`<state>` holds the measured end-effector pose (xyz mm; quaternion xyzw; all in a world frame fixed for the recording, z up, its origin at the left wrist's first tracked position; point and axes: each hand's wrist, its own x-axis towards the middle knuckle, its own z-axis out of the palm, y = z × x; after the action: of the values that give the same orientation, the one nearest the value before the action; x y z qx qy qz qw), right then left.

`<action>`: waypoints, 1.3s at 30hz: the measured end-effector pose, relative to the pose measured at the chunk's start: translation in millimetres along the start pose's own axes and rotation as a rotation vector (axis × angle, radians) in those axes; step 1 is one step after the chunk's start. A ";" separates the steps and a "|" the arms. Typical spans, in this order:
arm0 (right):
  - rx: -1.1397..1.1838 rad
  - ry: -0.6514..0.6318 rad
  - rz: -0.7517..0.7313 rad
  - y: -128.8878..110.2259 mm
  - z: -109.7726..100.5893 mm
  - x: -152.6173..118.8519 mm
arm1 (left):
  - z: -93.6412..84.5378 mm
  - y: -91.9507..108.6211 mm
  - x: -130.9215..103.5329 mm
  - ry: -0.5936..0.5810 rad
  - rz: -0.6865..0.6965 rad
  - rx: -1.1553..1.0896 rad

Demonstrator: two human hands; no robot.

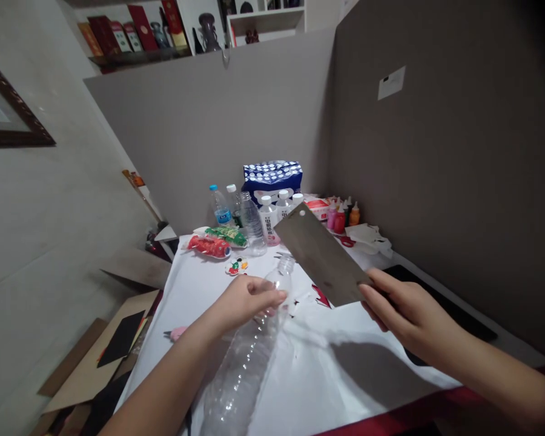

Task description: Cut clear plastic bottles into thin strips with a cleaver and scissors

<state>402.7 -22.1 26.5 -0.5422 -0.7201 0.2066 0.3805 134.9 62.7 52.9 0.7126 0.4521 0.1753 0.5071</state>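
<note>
My left hand (249, 300) is closed around the upper part of a large clear plastic bottle (247, 369), just below its uncapped neck. The bottle slants over the white-covered table, its base toward me. To the right, my right hand (390, 303) grips a broad grey cleaver (324, 257) raised above the table. Its blade points up and to the left, with a small hole near the far corner. The blade and the bottle neck appear close together, but I cannot tell whether they touch. The cleaver's handle is hidden in my right hand.
Several bottles (253, 227), a blue package (275, 178) and paint bottles (340, 219) stand at the back. Red and green fish-shaped packets (209, 246) lie at the back left, near a small paint palette (237, 266). A black mat (445, 309) lies right. Grey panels (209, 121) enclose the table.
</note>
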 end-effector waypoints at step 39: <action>-0.439 -0.429 0.046 3.6 29.7 -2.4 | 8.3 -28.8 14.7 -0.164 -0.287 0.619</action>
<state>382.4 -19.8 4.6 -0.5717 -0.7989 0.1644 0.0887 135.1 72.3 20.9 0.7733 0.5372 -0.1011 0.3212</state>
